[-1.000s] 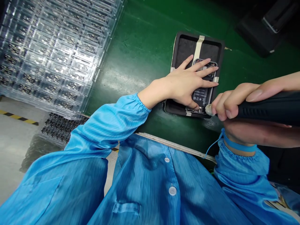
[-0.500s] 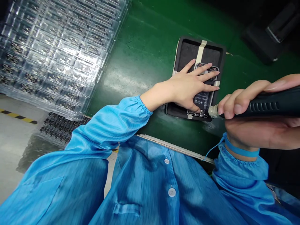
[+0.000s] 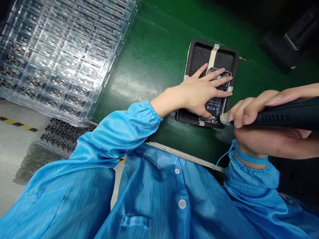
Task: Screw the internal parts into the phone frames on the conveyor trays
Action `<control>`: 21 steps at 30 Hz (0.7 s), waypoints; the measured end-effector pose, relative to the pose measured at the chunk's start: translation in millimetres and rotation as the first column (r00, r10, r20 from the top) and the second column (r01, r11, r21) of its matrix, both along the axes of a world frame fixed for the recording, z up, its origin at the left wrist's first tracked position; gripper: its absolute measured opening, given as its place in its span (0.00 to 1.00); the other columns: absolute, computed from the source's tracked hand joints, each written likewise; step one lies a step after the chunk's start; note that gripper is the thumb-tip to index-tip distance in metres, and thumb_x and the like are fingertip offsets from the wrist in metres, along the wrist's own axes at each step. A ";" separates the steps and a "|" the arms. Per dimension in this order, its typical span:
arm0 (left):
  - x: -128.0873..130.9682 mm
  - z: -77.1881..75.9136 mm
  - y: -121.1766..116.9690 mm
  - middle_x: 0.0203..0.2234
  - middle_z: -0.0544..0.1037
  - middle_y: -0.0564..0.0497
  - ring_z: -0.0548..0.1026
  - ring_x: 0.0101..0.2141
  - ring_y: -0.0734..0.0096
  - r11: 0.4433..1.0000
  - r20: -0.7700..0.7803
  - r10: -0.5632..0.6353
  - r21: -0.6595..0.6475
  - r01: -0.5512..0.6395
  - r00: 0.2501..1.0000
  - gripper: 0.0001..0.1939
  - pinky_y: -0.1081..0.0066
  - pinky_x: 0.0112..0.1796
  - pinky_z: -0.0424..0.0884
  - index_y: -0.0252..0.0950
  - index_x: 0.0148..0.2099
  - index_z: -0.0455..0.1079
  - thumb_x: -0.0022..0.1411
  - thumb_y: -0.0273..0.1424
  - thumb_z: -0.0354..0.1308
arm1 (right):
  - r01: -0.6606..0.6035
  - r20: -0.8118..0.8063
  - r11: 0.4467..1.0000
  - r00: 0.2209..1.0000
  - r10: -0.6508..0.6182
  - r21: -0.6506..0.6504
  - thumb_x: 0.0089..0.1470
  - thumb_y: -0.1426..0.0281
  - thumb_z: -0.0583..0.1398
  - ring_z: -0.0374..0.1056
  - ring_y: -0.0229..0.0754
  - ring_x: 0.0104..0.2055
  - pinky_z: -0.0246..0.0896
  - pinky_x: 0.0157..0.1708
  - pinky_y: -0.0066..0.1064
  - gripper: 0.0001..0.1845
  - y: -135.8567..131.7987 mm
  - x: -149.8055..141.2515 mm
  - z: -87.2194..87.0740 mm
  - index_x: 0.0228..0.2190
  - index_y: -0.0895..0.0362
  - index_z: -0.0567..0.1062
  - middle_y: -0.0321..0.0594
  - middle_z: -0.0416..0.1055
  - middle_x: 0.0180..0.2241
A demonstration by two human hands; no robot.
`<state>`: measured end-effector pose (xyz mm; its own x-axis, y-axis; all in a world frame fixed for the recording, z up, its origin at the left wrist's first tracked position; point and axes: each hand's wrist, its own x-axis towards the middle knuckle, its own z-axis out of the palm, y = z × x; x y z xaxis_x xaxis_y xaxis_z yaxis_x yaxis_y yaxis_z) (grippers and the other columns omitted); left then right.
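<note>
My left hand [image 3: 199,93] lies with fingers spread over an opened phone [image 3: 213,104], whose battery and small circuit boards show between and below the fingers. The phone rests in a black foam-lined tray [image 3: 200,53] with strips of pale tape across it. My right hand [image 3: 259,113] is wrapped round a black electric screwdriver [image 3: 286,114], held nearly level. The screwdriver's pale, wrapped tip end is at the phone's lower right corner; whether it touches a screw there I cannot make out.
Stacked clear plastic trays [image 3: 64,56] of small boards cover the left side of the green tabletop [image 3: 147,66]. Below them, another tray of dark parts [image 3: 59,136] sits near the floor. At the upper right, a second phone-like device [image 3: 297,33] sits on a dark block [image 3: 276,49].
My right hand and the screwdriver have shifted slightly left, the tip staying by the phone's lower right corner. My left hand has hardly moved.
</note>
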<state>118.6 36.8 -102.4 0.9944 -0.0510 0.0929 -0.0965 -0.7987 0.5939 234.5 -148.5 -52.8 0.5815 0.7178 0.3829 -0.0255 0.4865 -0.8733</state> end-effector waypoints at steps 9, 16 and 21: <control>-4.4 17.2 -1.3 0.92 0.53 0.43 0.48 0.91 0.27 0.997 -0.061 0.006 0.072 -0.002 0.998 0.52 0.25 0.87 0.37 0.47 0.89 0.70 0.67 0.49 0.75 | -0.186 0.257 0.982 0.951 0.172 0.030 0.63 0.18 0.63 0.62 0.43 0.14 0.69 0.16 0.39 0.48 3.5 2.9 9.0 0.43 0.51 0.85 0.33 0.71 0.22; -5.0 18.5 -1.4 0.91 0.57 0.44 0.49 0.91 0.26 0.998 -0.046 0.000 0.057 0.002 0.999 0.51 0.24 0.87 0.38 0.47 0.88 0.71 0.66 0.48 0.76 | -0.016 0.198 1.000 0.980 0.016 -0.006 0.67 0.36 0.74 0.57 0.41 0.15 0.63 0.15 0.37 0.30 3.2 -23.7 23.0 0.40 0.49 0.80 0.29 0.67 0.21; -5.4 19.1 -0.9 0.92 0.56 0.45 0.47 0.91 0.26 0.999 -0.060 -0.002 0.052 0.005 0.998 0.52 0.26 0.87 0.38 0.47 0.88 0.70 0.67 0.48 0.75 | 0.078 0.176 0.996 0.982 -0.070 -0.036 0.69 0.52 0.77 0.53 0.35 0.13 0.62 0.14 0.32 0.23 5.4 -26.6 22.4 0.37 0.49 0.73 0.25 0.63 0.20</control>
<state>113.2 35.9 -83.4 0.9979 -0.0581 0.0301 -0.0650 -0.8285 0.5562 207.9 -143.0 -30.4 0.5606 0.6933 0.4528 0.1635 0.4433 -0.8813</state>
